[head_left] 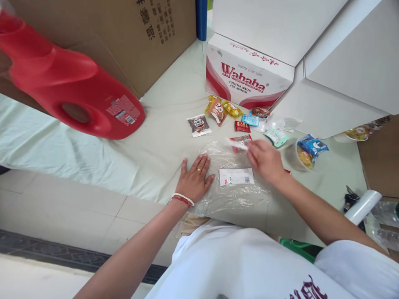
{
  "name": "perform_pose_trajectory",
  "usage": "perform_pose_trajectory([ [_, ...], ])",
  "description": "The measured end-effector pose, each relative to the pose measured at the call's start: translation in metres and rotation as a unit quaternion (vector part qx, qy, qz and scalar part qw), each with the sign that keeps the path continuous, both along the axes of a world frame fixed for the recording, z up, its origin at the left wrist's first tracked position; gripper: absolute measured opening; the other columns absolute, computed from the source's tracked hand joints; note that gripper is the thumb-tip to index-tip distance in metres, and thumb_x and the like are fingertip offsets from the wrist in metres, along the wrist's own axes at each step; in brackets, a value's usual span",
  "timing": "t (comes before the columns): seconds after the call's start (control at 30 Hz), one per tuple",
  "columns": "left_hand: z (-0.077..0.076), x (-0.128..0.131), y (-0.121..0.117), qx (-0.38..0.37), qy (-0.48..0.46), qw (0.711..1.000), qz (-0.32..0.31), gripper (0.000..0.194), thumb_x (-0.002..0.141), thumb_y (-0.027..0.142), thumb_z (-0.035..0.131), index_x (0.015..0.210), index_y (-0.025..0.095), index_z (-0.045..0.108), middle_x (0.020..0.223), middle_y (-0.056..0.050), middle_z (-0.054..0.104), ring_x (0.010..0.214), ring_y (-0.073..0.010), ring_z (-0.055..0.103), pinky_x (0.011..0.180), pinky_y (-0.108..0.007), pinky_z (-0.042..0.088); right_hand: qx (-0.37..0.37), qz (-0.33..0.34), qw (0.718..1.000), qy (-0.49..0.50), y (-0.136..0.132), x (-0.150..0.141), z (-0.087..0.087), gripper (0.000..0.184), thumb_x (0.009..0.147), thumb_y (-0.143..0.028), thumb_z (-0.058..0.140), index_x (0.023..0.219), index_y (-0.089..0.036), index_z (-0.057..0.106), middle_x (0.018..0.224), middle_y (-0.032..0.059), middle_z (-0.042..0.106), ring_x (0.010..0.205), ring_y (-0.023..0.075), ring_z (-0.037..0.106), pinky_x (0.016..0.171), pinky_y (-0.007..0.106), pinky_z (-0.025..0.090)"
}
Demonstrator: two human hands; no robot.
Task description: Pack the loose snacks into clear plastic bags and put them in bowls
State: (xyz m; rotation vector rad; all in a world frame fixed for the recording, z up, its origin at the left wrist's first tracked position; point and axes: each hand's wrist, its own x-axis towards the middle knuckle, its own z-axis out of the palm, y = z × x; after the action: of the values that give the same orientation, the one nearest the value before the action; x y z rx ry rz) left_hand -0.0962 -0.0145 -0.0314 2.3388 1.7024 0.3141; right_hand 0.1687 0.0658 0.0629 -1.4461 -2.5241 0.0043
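Near the centre of the frame, the left hand (195, 179) lies flat, fingers slightly apart, on the left edge of a clear plastic sheet (226, 202) on the table (168, 108). Right of centre, the right hand (264, 161) pinches a blurred white strip (239, 145). Between the hands, a white packet (236, 177) lies on the sheet.

"Wahaha", "Purified Water for Drinking", on red-and-white box (249, 74)

Head-worn view — from close above, facing forward and down onto the table (168, 112).
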Motion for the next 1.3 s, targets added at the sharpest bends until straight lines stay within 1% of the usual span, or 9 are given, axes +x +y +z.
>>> perform_pose_trajectory([
  [0.1, -0.001, 0.001, 0.000, 0.005, -0.001, 1.000, 0.006, 0.064, 0.104, 0.045, 0.033, 0.163, 0.020, 0.027, 0.167, -0.012, 0.031, 0.155, -0.0312, 0.031, 0.126, -0.066, 0.001, -0.078, 0.041, 0.994, -0.065, -0.058, 0.004, -0.028, 0.035, 0.106, -0.030, 0.043, 0.128, -0.019, 0.067, 0.121, 0.0144, 0.068, 0.104, 0.0267, 0.063, 0.081, 0.036, 0.052],
  [0.23, 0.000, 0.002, -0.001, 0.007, 0.003, 1.000, 0.006, 0.064, 0.104, 0.046, 0.030, 0.163, 0.020, 0.028, 0.167, -0.012, 0.030, 0.156, -0.0294, 0.030, 0.127, -0.065, 0.001, -0.180, 0.073, 0.979, -0.070, -0.074, 0.003, -0.044, 0.051, 0.100, -0.043, 0.058, 0.144, -0.018, 0.054, 0.147, 0.0181, 0.052, 0.115, 0.0289, 0.063, 0.083, 0.038, 0.055],
  [0.33, 0.001, 0.003, -0.002, 0.002, 0.013, 1.000, 0.007, 0.064, 0.104, 0.047, 0.030, 0.162, 0.019, 0.029, 0.167, -0.012, 0.031, 0.156, -0.0291, 0.030, 0.127, -0.065, 0.003, -0.215, 0.072, 0.970, -0.087, -0.060, -0.001, -0.031, 0.066, 0.096, -0.043, 0.065, 0.154, -0.023, 0.041, 0.159, 0.0157, 0.039, 0.114, 0.0290, 0.065, 0.080, 0.038, 0.056],
  [0.5, 0.003, 0.005, -0.002, -0.001, 0.026, 1.000, 0.017, 0.065, 0.104, 0.047, 0.030, 0.162, 0.020, 0.030, 0.167, -0.012, 0.032, 0.155, -0.0298, 0.031, 0.126, -0.065, 0.006, -0.238, 0.088, 0.954, -0.159, -0.040, -0.008, -0.010, 0.063, 0.093, -0.040, 0.069, 0.149, -0.024, 0.046, 0.138, 0.0130, 0.056, 0.100, 0.0280, 0.070, 0.077, 0.035, 0.053],
  [0.63, 0.004, 0.005, -0.003, -0.002, 0.028, 1.000, 0.013, 0.065, 0.103, 0.047, 0.030, 0.162, 0.019, 0.032, 0.167, -0.011, 0.033, 0.156, -0.0289, 0.031, 0.127, -0.065, 0.007, -0.262, 0.064, 0.947, -0.175, -0.041, -0.007, -0.007, 0.063, 0.088, -0.046, 0.073, 0.141, -0.022, 0.051, 0.132, 0.0131, 0.057, 0.099, 0.0281, 0.069, 0.076, 0.034, 0.052],
  [0.77, 0.004, 0.004, -0.003, -0.003, 0.028, 0.999, 0.018, 0.065, 0.104, 0.048, 0.030, 0.161, 0.018, 0.032, 0.167, -0.012, 0.032, 0.156, -0.0276, 0.030, 0.127, -0.064, 0.006, -0.258, 0.065, 0.948, -0.175, -0.044, -0.011, -0.008, 0.056, 0.089, -0.041, 0.070, 0.138, -0.020, 0.051, 0.135, 0.0138, 0.056, 0.102, 0.0283, 0.068, 0.075, 0.033, 0.051],
  [1.0, -0.001, 0.004, -0.004, 0.013, 0.017, 1.000, 0.011, 0.064, 0.104, 0.047, 0.029, 0.162, 0.018, 0.030, 0.167, -0.013, 0.032, 0.156, -0.0269, 0.030, 0.127, -0.064, 0.004, -0.255, 0.045, 0.948, -0.185, -0.040, -0.006, -0.012, 0.040, 0.086, -0.037, 0.068, 0.119, -0.016, 0.060, 0.118, 0.0153, 0.063, 0.088, 0.0287, 0.070, 0.072, 0.036, 0.051],
  [1.17, -0.002, 0.003, -0.004, 0.016, 0.008, 1.000, 0.011, 0.064, 0.104, 0.047, 0.029, 0.162, 0.018, 0.030, 0.167, -0.013, 0.034, 0.156, -0.0268, 0.030, 0.127, -0.064, 0.004, -0.235, 0.047, 0.953, -0.186, -0.034, 0.011, 0.007, 0.035, 0.084, -0.038, 0.070, 0.112, -0.018, 0.061, 0.112, 0.0128, 0.064, 0.087, 0.0270, 0.069, 0.071, 0.034, 0.049],
  [1.3, -0.002, 0.002, -0.003, 0.014, 0.003, 1.000, 0.009, 0.064, 0.104, 0.047, 0.028, 0.161, 0.018, 0.031, 0.167, -0.013, 0.033, 0.156, -0.0275, 0.031, 0.127, -0.064, 0.006, -0.206, 0.059, 0.962, -0.169, -0.032, -0.002, 0.016, 0.038, 0.085, -0.038, 0.070, 0.116, -0.019, 0.060, 0.115, 0.0125, 0.063, 0.090, 0.0273, 0.069, 0.072, 0.034, 0.050],
])
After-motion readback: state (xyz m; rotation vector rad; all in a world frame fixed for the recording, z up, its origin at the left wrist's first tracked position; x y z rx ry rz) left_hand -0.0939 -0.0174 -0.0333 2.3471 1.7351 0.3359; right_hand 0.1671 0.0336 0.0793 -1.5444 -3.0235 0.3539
